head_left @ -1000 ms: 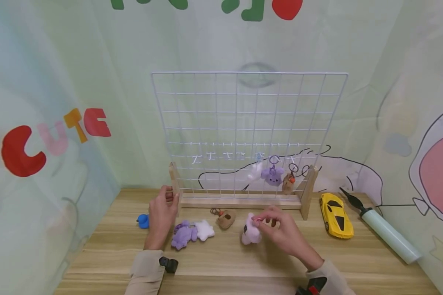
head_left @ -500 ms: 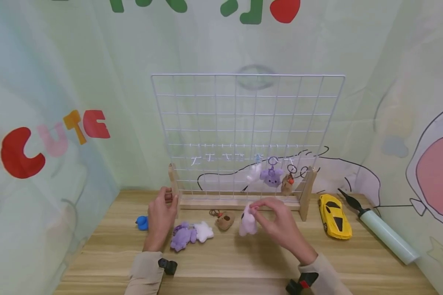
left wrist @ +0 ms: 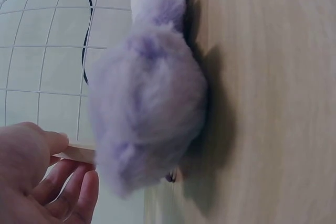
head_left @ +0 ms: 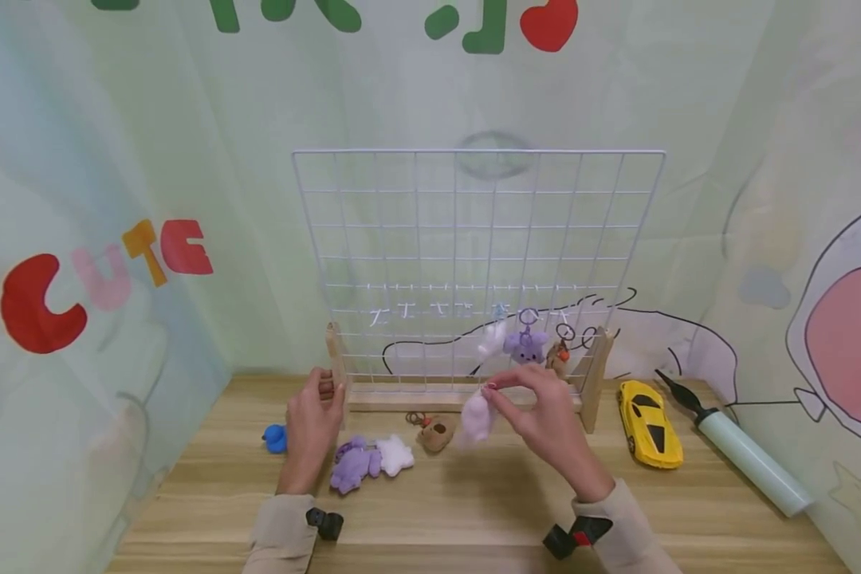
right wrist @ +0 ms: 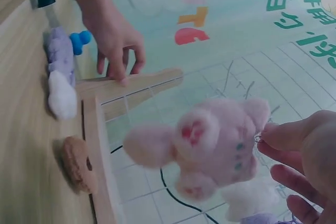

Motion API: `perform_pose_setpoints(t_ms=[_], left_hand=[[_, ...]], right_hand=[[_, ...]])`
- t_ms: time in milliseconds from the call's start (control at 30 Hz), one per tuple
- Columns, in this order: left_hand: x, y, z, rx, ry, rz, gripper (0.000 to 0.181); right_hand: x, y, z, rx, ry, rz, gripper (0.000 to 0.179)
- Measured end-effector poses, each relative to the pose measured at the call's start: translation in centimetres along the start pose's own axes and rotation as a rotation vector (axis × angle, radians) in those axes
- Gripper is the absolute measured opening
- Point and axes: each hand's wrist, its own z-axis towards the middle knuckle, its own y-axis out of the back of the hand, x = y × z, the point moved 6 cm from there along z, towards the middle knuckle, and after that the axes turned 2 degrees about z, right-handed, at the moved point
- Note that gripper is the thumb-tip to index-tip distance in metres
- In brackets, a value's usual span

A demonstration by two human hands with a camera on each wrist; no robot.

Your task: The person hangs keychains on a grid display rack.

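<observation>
My right hand (head_left: 545, 418) pinches the top ring of a pink plush keychain (head_left: 477, 416), which hangs above the table before the wire grid rack (head_left: 473, 239). In the right wrist view this plush (right wrist: 215, 140) has red paw patches, and thumb and finger meet at its top. With my left hand (head_left: 314, 426) I hold the rack's left wooden post (head_left: 335, 347); the left wrist view shows thumb and fingers around that post (left wrist: 79, 153). Close beside this hand lie a purple plush (head_left: 355, 465) and a white star plush (head_left: 395, 455). A brown plush keychain (head_left: 436, 434) lies farther right.
White hooks (head_left: 441, 309) line the grid. White (head_left: 493, 339), purple (head_left: 525, 346) and brown (head_left: 557, 359) plush keychains hang at its right. A blue toy (head_left: 275, 438) sits left, a yellow toy car (head_left: 649, 424) and a hand pump (head_left: 749, 458) right.
My right hand has lifted the pink plush off the table, up and slightly left toward the rack. The left hand stays on the post.
</observation>
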Motion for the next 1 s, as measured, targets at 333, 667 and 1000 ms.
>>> perform_pose_setpoints(t_ms=[333, 667, 1000], left_hand=[[0.2, -0.2, -0.1, -0.005, -0.01, -0.007, 0.027], [0.2, -0.2, -0.1, -0.007, -0.008, -0.004, 0.027], [0.2, -0.2, 0.1, -0.009, -0.001, 0.007, 0.027]], right_hand=[[0.2, 0.1, 1.5, 0.052, 0.015, 0.099, 0.015], [0.4, -0.1, 2.5, 0.035, -0.012, 0.128, 0.013], [0.3, -1.6, 3.8, -0.06, -0.119, 0.349, 0.013]])
